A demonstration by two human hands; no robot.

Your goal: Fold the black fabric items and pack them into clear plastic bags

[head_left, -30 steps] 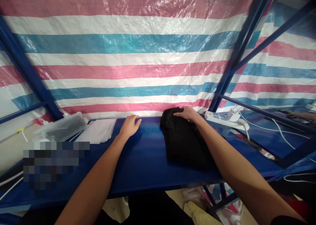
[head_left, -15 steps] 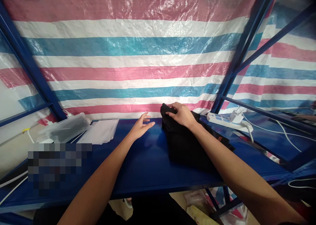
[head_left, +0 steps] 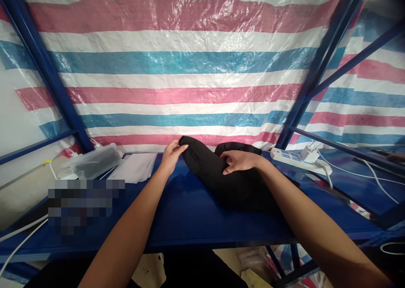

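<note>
- Half a second ago our left grip (head_left: 171, 156) was empty and apart from the black cloth (head_left: 205, 165); now it pinches the cloth's far left end between thumb and fingers.
- That end now stretches out toward the left grip, so we judge the work has become two-handed.
- Our right grip (head_left: 242, 160) is half curled on the cloth; we cannot tell whether it clasps any fabric.
- The cloth lies between both grips and nearer us than the right one, on the blue tabletop (head_left: 186, 227).
- It looks soft and matte, with rounded folds, against the tabletop's smooth, faintly glossy surface.
- Left of the left grip lie thin, flat white sheets (head_left: 133, 168); beyond both grips hangs crinkled, shiny striped sheeting (head_left: 177, 96).
</note>
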